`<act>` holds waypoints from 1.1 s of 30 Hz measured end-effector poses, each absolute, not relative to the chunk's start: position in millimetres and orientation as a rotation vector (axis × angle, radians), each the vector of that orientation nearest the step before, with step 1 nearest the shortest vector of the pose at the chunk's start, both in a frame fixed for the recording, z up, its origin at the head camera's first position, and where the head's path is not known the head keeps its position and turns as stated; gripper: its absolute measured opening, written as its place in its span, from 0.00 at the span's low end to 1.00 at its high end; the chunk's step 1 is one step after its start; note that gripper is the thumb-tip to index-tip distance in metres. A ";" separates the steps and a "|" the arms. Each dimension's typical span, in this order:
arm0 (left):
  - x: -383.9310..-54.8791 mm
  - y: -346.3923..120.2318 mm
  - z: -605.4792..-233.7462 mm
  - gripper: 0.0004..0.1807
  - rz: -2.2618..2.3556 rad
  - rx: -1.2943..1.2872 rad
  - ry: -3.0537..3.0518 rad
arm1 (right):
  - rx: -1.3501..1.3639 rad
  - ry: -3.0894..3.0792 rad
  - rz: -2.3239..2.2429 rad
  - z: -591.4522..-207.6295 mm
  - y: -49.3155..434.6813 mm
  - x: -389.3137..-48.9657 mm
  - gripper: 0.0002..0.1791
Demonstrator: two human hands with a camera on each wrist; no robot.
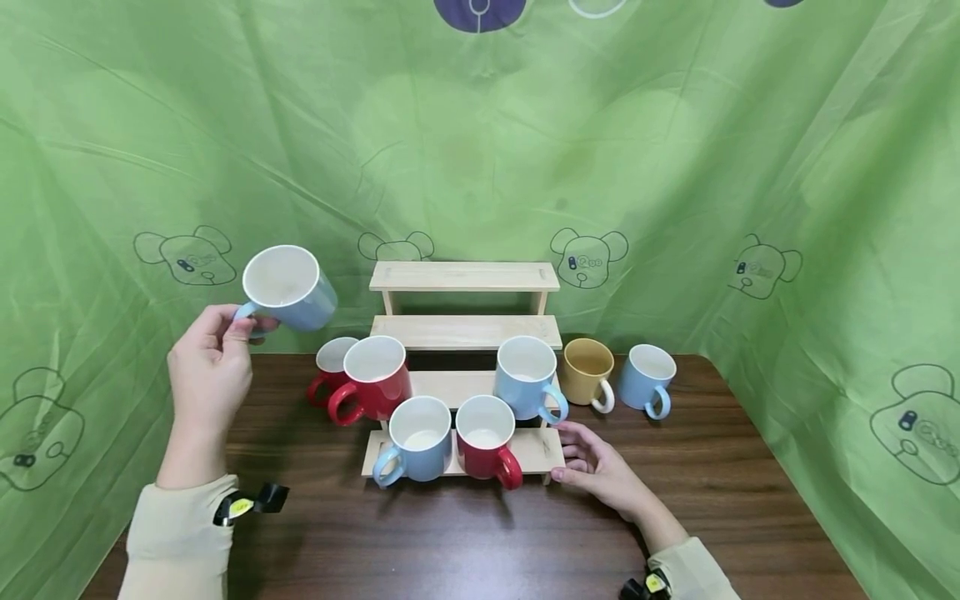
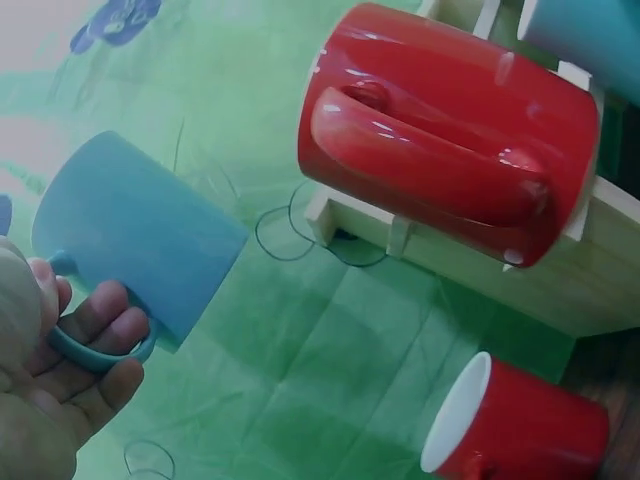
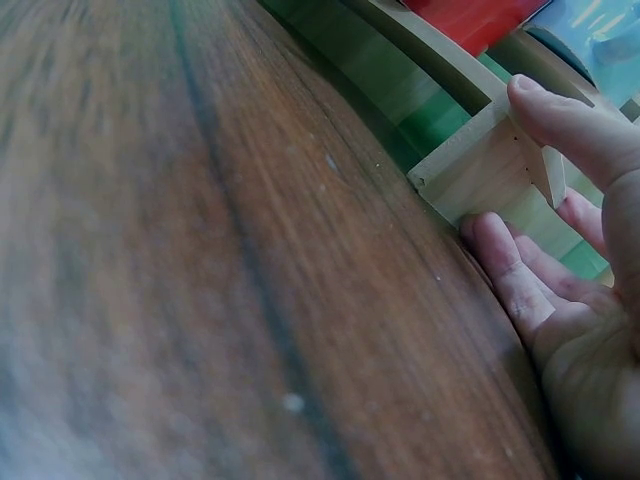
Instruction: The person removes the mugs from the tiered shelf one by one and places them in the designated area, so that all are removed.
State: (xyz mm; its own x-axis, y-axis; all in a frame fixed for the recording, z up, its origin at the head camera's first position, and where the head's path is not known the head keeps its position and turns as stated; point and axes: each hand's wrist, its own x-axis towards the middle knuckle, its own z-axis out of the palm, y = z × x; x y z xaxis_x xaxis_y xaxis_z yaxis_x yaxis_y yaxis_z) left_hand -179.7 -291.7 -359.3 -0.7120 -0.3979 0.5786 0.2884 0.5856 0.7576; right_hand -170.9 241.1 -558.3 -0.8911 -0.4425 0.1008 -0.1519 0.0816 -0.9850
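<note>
A green curtain (image 1: 480, 158) rises behind everything, apparently hung as a plain backdrop. In front of it lies the dark wood surface (image 1: 360, 550), which carries a stepped wooden stand (image 1: 465, 331). The steps climb away from the person, probably so that mugs at the back show over those in front.

Taking the stand as the clock's centre, the right hand (image 1: 603, 475) is at four o'clock. Its grip is fairly wide, thumb and fingers spread about the lowest step's end, likely to steady the stand; how hard they press I cannot tell. The left hand (image 1: 212, 358) is at nine, raised, its grip narrow on the lifted blue mug (image 1: 300, 308), which hangs in the air at ten o'clock, mouth up.

The lowest step bears a blue mug (image 1: 423, 446) beside a red mug (image 1: 483, 442); the next one up, a red mug at its left end and a blue one at its right. On the surface, a red mug stands at nine o'clock, a yellow mug (image 1: 581, 379) and another blue one at three.

Smallest is the lifted mug's handle (image 2: 95, 361), pinched presumably to leave body and rim free.
</note>
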 end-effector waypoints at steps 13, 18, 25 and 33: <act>-181.8 -296.4 -407.3 0.11 -1.109 0.253 -1.898 | -0.612 2.144 -1.889 -558.8 241.4 -171.3 0.40; -187.5 -298.4 -428.4 0.12 -1.114 0.298 -1.854 | -0.608 2.146 -1.887 -558.1 241.3 -171.0 0.40; -195.8 -303.5 -452.3 0.12 -1.053 0.336 -1.855 | -0.598 2.132 -1.893 -557.9 241.4 -171.2 0.40; -201.9 -309.2 -474.0 0.11 -1.036 0.357 -1.931 | -0.598 2.137 -1.892 -558.2 241.4 -171.4 0.40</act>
State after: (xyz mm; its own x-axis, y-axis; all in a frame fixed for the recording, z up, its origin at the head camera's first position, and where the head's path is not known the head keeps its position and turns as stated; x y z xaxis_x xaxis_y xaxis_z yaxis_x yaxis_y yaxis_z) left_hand -201.9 -309.2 -474.0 -0.5635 -0.5961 0.5719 0.1468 0.6091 0.7794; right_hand -171.4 241.4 -558.2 -0.8918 -0.4416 0.0986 -0.1516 0.0862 -0.9847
